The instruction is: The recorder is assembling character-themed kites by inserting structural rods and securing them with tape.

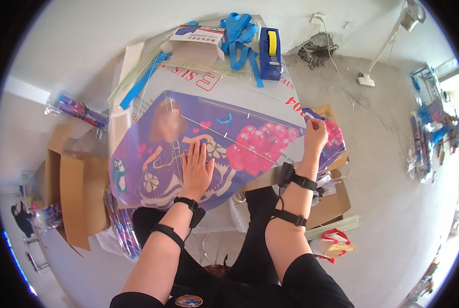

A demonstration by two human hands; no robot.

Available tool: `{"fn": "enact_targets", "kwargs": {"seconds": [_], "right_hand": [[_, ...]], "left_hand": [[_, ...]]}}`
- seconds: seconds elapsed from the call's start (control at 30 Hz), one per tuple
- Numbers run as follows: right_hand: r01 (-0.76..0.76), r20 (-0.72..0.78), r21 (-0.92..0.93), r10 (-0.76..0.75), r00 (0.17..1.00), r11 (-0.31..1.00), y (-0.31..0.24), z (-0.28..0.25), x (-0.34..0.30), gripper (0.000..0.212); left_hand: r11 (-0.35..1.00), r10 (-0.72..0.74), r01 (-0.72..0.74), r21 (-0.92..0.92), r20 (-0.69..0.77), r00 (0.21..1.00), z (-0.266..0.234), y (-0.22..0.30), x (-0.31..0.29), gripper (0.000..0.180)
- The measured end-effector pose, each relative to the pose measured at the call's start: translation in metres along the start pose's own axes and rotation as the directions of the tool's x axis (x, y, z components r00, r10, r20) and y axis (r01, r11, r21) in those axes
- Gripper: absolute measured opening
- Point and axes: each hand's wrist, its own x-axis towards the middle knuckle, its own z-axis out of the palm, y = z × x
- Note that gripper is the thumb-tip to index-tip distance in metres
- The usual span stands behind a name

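A purple kite (188, 110) printed with a doll-like figure, pink balloons and hearts lies spread on the table in front of me. Thin pale rods (225, 135) run across it. My left hand (197, 169) rests flat on the kite's middle, fingers stretched out. At the kite's right corner, my right hand (315, 136) is closed in a pinch; what sits between the fingertips is too small to make out. Beyond that hand, another purple printed piece (333, 134) hangs past the table's right edge.
On the table's far side are a blue tape dispenser (270, 54) with yellow tape, blue ribbon (238, 33), an opened small box (197, 43) and thin pale sticks (137, 77). Cardboard boxes stand at left (78, 190) and right (332, 200). Wrapped bundles (78, 109) lie at left.
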Motion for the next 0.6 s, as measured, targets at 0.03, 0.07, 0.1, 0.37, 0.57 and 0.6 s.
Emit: {"fn": "enact_targets", "kwargs": {"seconds": [0.03, 0.07, 0.1, 0.37, 0.57, 0.6], "right_hand": [[0.018, 0.01, 0.058, -0.018, 1.0, 0.998, -0.008, 0.004, -0.001, 0.012], [0.041, 0.015, 0.047, -0.042, 0.999, 0.998, -0.015, 0.006, -0.001, 0.012], [0.13, 0.091, 0.023, -0.132, 0.987, 0.991, -0.027, 0.01, -0.007, 0.013], [0.837, 0.682, -0.002, -0.612, 0.401, 0.547, -0.054, 0.055, -0.041, 0.028], [0.867, 0.766, -0.036, -0.543, 0.343, 0.497, -0.056, 0.061, -0.036, 0.03], [0.867, 0.769, -0.046, -0.537, 0.348, 0.496, -0.055, 0.061, -0.035, 0.03]], "left_hand": [[1.0, -0.017, 0.017, -0.02, -0.01, 1.0, 0.0, 0.0, 0.001, 0.058], [1.0, -0.022, 0.022, -0.016, -0.016, 1.0, 0.0, 0.0, 0.001, 0.057], [1.0, -0.028, 0.028, -0.005, -0.017, 0.999, -0.001, -0.004, -0.001, 0.057], [0.996, -0.07, 0.069, -0.061, -0.014, 0.997, -0.002, -0.003, -0.002, 0.058], [0.993, -0.078, 0.078, -0.091, 0.008, 0.997, -0.002, -0.003, -0.001, 0.058], [0.991, -0.084, 0.086, -0.1, 0.018, 0.996, -0.002, -0.002, -0.001, 0.059]]}}
